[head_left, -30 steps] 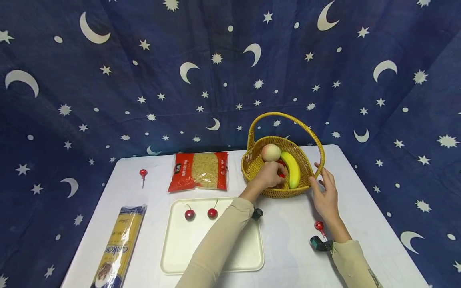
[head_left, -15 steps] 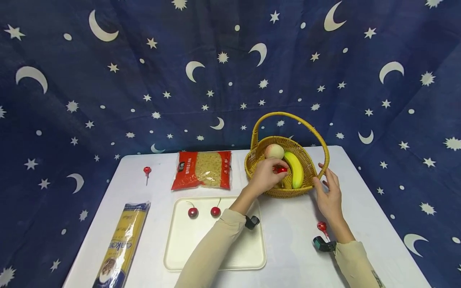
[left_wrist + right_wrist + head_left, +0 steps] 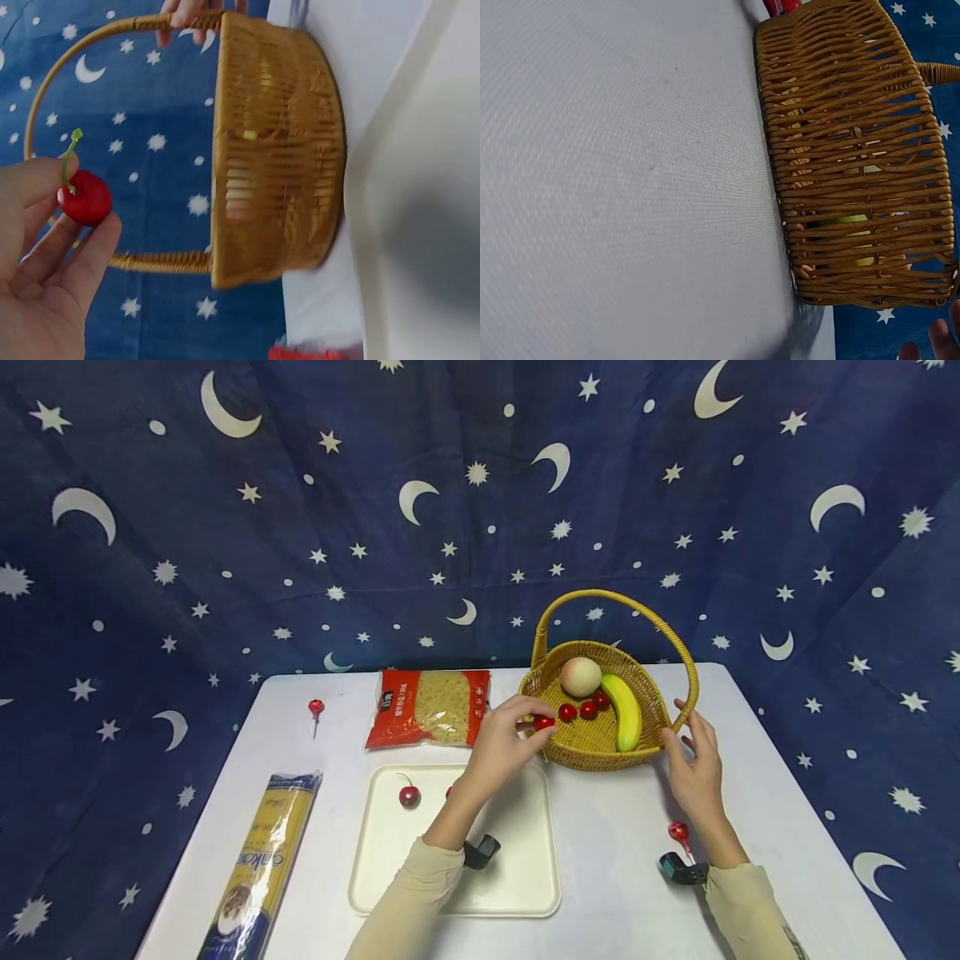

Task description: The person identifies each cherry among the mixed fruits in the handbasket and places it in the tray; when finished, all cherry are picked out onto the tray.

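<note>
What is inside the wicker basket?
In the basket: a peach, a banana and three cherries. Covered, so unseen: anything beneath them, and part of the left side behind the left grip.

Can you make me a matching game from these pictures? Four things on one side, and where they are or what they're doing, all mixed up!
Things:
1. banana
2. left grip
3. red pasta bag
4. right grip

Places and doings:
A. at the handle
B. lying beyond the tray
C. lying inside the basket
D. pinching a cherry

Pairs: 1-C, 2-D, 3-B, 4-A
</note>
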Demonstrator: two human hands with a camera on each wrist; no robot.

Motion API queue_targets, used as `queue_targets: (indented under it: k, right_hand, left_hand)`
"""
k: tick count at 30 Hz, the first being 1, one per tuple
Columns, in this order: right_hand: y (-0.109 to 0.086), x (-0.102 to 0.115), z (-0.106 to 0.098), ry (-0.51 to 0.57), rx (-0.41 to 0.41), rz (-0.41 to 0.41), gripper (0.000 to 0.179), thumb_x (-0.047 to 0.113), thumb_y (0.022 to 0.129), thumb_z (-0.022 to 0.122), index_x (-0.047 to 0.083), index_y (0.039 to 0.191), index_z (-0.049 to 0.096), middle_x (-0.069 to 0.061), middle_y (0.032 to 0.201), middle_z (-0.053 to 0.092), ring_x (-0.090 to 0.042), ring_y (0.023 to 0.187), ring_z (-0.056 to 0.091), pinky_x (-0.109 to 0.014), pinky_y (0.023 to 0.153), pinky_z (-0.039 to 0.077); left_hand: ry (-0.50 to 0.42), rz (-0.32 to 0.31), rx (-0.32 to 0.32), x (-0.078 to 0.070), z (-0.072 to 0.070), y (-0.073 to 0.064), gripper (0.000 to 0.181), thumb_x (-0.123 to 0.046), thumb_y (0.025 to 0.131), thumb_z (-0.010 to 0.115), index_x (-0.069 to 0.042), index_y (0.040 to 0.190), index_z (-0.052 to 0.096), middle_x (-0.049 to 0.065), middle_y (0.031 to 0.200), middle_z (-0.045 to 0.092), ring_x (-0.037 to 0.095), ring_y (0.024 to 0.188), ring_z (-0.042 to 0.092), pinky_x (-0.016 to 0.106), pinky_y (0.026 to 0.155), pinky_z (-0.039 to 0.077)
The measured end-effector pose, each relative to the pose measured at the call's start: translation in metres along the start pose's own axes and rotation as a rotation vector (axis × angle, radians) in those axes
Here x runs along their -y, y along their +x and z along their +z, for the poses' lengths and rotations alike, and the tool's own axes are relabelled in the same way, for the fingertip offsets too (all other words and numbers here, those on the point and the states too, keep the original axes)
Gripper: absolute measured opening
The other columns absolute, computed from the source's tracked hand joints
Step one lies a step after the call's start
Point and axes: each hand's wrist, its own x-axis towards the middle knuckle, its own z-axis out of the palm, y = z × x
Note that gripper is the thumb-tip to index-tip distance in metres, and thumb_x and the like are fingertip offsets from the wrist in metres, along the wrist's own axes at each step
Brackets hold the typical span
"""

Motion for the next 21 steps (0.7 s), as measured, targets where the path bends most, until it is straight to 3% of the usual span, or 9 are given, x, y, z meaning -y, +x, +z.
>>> queue_targets:
  k: [3,9,14,21]
  right_hand:
    - [0.0,0.0,0.001,-0.004,-0.003,0.0,0.052,0.02,0.111,0.057,0.027,0.161,0.047,-0.013,0.162,0.046,-0.025,0.157,0.038,-0.069,0.119,0.039]
    - [-0.003,0.0,-0.007,-0.041,-0.029,-0.001,0.051,0.02,0.11,0.057,0.028,0.16,0.049,-0.01,0.161,0.048,0.007,0.148,0.037,-0.037,0.118,0.041]
    - [-0.005,0.001,-0.009,-0.052,-0.041,0.011,0.052,0.021,0.111,0.056,0.033,0.161,0.046,-0.009,0.16,0.048,0.008,0.146,0.037,-0.038,0.121,0.041]
    - [-0.003,0.001,0.002,-0.018,-0.029,-0.022,0.052,0.017,0.11,0.057,0.028,0.16,0.049,-0.01,0.159,0.049,0.01,0.144,0.037,-0.024,0.112,0.039]
  left_hand:
    - [0.007,0.005,-0.04,0.002,-0.012,-0.011,0.017,-0.008,0.091,0.084,-0.009,0.108,0.079,0.004,0.113,0.078,0.018,0.104,0.074,0.029,0.09,0.065]
    - [0.037,-0.009,-0.104,0.006,-0.024,-0.037,0.019,-0.006,0.089,0.085,-0.009,0.107,0.079,0.006,0.115,0.078,0.022,0.114,0.074,0.035,0.091,0.066]
    - [0.047,-0.026,-0.125,0.015,-0.025,-0.056,0.017,-0.004,0.089,0.084,-0.007,0.105,0.079,0.008,0.113,0.078,0.022,0.105,0.076,0.031,0.089,0.066]
    - [0.119,-0.074,-0.121,0.031,-0.023,-0.075,0.016,-0.004,0.089,0.084,-0.008,0.103,0.079,0.006,0.11,0.078,0.017,0.099,0.077,0.024,0.089,0.064]
